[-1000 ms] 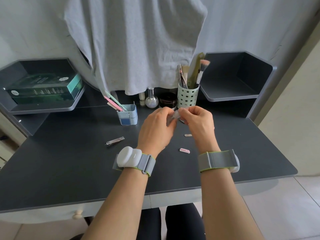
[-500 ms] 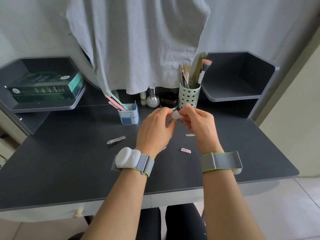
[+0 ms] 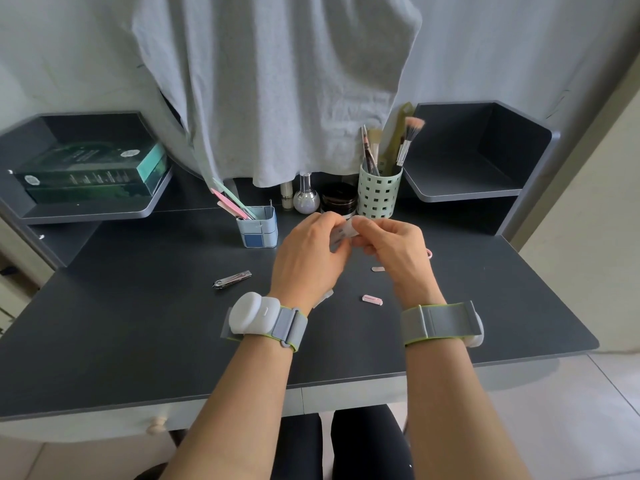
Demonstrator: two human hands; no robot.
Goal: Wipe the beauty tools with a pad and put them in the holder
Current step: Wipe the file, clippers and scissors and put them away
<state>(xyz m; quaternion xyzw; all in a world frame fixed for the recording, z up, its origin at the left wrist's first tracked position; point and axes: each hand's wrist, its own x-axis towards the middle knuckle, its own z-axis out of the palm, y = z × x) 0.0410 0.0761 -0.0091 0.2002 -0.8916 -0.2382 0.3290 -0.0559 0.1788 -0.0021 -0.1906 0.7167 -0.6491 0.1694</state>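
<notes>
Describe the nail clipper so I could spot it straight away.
Start at the dark desk and find the small blue holder with pink and green files sticking out. Nearer the person and slightly left of it lies the nail clipper, flat on the desktop. It is the only shiny metal piece; the other loose bits are pink.

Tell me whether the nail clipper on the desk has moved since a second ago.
No. The nail clipper lies at the same spot on the desk, in front of and left of the blue holder, as before; only the camera shifted slightly.
</notes>
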